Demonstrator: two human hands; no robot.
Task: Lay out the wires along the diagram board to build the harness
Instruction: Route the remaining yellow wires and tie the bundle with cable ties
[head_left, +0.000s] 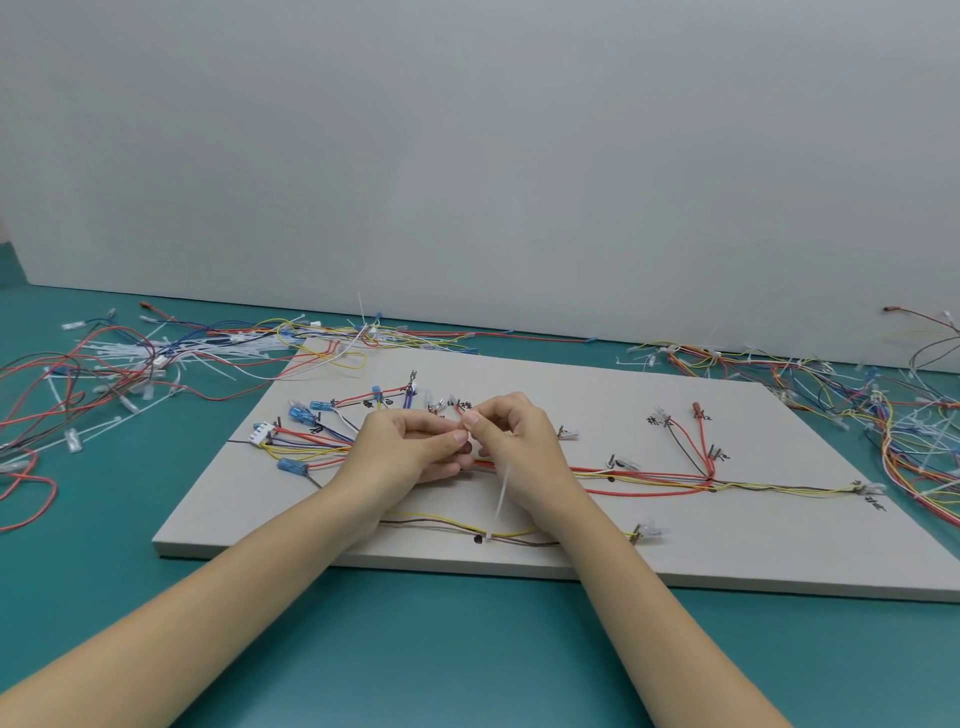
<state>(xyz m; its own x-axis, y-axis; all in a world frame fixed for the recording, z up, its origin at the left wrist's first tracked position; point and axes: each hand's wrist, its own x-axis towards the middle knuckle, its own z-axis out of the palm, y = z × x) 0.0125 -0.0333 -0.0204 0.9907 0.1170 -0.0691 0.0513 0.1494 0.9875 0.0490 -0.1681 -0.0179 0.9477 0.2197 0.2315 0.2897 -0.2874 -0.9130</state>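
Observation:
A pale diagram board (675, 540) lies flat on the teal table, with red, yellow, blue and dark wires (654, 480) laid along its drawn lines. Blue terminals (304, 415) and a white connector (261, 432) sit at the board's left end. My left hand (410, 447) and my right hand (511, 441) meet over the middle of the bundle, fingertips pinched together on a white cable tie (503, 488) whose tail hangs down below my right hand. A second white tie (490, 535) binds a yellow and a brown wire near the front edge.
A tangle of loose wires and white cable ties (130, 364) spreads over the table to the left and behind the board. Another pile of wires (841, 384) lies at the right. A grey wall stands close behind the table.

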